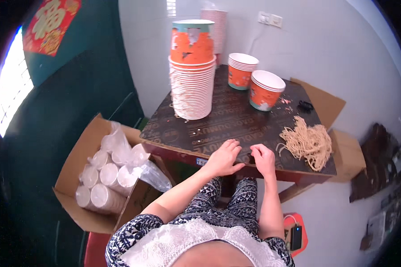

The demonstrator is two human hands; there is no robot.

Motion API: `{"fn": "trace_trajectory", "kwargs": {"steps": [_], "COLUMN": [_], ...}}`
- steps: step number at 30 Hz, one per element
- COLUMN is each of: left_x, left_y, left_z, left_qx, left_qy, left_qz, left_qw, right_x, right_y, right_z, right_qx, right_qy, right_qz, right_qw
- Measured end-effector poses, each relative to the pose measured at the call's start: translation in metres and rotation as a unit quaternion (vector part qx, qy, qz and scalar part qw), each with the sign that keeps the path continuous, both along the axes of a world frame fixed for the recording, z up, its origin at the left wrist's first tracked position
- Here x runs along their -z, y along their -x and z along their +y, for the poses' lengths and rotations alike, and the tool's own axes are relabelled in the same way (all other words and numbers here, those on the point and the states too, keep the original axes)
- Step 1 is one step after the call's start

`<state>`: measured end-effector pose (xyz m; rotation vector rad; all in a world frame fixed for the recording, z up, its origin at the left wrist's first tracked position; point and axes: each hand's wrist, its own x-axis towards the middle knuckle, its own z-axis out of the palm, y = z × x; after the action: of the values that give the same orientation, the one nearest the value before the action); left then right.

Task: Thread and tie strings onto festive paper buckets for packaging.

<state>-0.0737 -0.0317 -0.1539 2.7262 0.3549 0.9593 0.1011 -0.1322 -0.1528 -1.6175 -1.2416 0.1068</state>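
Observation:
My left hand (225, 158) rests at the front edge of a dark wooden table (227, 122), fingers stretched out and thumb apart, with nothing visible in it. Beside it, my right hand (263, 159) is closed, its fingers curled in by the table edge; what it holds, if anything, is too small to make out. A bundle of tan twine (308, 142) lies to the right of my right hand. Beyond my left hand rises a tall upside-down stack of white-rimmed paper cups (192, 86), topped by an orange and green cup (192, 43), with strands of twine along its left side.
Two shorter stacks of orange cups, a farther one (240, 78) and a nearer one (263, 95), stand toward the back. Another tall cup stack (216, 31) is by the wall. A cardboard box (71, 178) of bagged cups sits left. A black object (305, 106) lies right.

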Motion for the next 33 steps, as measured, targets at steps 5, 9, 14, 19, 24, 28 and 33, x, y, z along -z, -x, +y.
{"fn": "trace_trajectory", "kwargs": {"steps": [5,9,14,19,24,28,33], "left_x": [-0.004,-0.013,-0.048,-0.068,-0.076,-0.061,-0.030], "left_y": [0.002,-0.002,-0.027,-0.072,-0.122,-0.137,-0.140], "left_z": [0.000,0.011,0.031,0.059,0.076,0.089,0.095], "left_qx": [0.006,0.045,0.000,-0.007,0.018,-0.026,-0.030], "left_qy": [0.011,0.123,0.202,0.217,0.250,0.301,0.320], "left_qz": [0.017,0.013,0.014,0.017,-0.011,-0.111,-0.103], "left_qw": [1.000,0.991,0.979,0.976,0.968,0.947,0.941], "right_x": [0.001,0.005,-0.013,-0.075,-0.110,-0.125,-0.129], "right_y": [0.003,0.002,-0.003,-0.040,-0.097,-0.120,-0.146], "right_z": [-0.002,-0.004,-0.002,0.027,0.087,0.128,0.171], "right_qx": [0.000,-0.002,-0.022,-0.031,0.068,0.116,0.121], "right_qy": [-0.004,-0.010,0.023,-0.084,-0.064,-0.060,0.107], "right_qz": [0.024,-0.009,-0.046,-0.175,-0.363,-0.449,-0.498], "right_qw": [1.000,1.000,0.998,0.981,0.927,0.884,0.852]}}
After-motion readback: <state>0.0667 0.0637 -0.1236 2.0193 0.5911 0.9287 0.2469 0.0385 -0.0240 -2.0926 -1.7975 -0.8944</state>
